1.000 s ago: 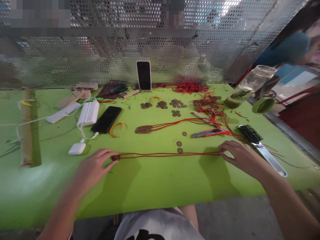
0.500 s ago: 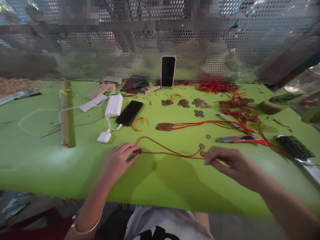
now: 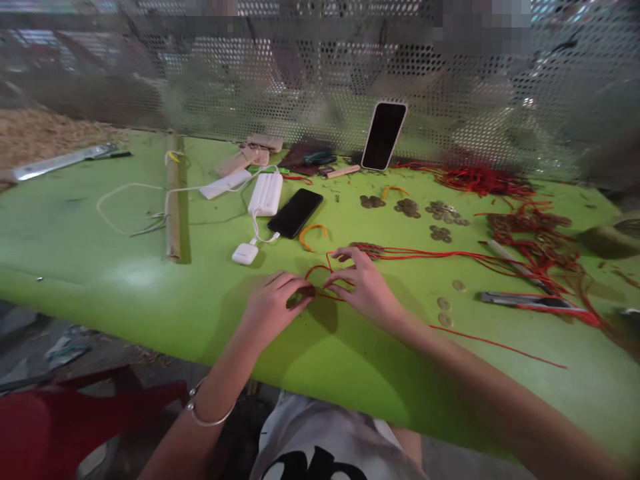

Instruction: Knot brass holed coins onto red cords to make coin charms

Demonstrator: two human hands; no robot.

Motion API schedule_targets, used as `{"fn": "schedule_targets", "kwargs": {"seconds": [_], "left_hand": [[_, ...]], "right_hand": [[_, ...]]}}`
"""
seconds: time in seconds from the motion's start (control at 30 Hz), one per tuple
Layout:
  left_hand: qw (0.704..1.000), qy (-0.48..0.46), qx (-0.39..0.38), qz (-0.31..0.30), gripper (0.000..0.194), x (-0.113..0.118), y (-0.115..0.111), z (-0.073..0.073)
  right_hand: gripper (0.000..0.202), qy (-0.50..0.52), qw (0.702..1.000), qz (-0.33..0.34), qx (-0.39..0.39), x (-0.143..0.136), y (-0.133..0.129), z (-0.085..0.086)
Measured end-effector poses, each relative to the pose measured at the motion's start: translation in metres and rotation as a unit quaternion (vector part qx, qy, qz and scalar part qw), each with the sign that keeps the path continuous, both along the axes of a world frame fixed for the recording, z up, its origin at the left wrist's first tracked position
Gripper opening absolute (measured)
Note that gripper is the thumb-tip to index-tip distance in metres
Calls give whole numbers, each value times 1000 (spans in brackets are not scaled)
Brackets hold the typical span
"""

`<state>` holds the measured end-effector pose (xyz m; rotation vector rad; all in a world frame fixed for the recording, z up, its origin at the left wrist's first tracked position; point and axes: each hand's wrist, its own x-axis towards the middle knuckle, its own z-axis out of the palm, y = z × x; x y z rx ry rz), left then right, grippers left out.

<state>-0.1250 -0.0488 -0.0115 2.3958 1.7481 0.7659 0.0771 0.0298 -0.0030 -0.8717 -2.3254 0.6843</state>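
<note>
My left hand [image 3: 275,303] is closed in a pinch at the table's front half, on a small dark coin [image 3: 311,291] mostly covered by its fingertips. From that coin a red cord [image 3: 316,268] loops out over the green table. Close beside it, my right hand [image 3: 365,283] has its thumb and a finger together on the cord, the forefinger raised. The cord's loose end trails out beyond my right forearm. Three loose round coins [image 3: 443,303] with holes lie right of the hand. Just behind it is a strung coin bundle [image 3: 367,251] on red cords.
Several coin clusters [image 3: 441,233] lie farther back. A box cutter [image 3: 530,301] and tangled red cords with coins [image 3: 535,227] are at right. A black phone [image 3: 296,213], white power bank [image 3: 265,195] and bamboo stick [image 3: 173,200] lie left; another phone [image 3: 384,137] leans against the mesh.
My right hand has moved left from beside the loose coins to my left hand, now at the cord. The cord's long loop is drawn in smaller. The view has turned.
</note>
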Motion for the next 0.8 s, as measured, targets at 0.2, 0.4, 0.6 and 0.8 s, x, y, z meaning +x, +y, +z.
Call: {"fn": "schedule_targets", "kwargs": {"seconds": [0.2, 0.4, 0.6, 0.8], "left_hand": [[1000, -21, 13, 9, 16, 2, -2, 0], [999, -30, 3, 11, 14, 4, -2, 0], [999, -39, -1, 13, 14, 4, -2, -2], [999, -26, -5, 19, 13, 3, -2, -4]], "right_hand": [[6, -36, 999, 25, -5, -12, 2, -11], [2, -48, 998, 50, -12, -18, 2, -10], [8, -36, 998, 51, -23, -19, 0, -10], [17, -26, 996, 83, -1, -19, -1, -14]]}}
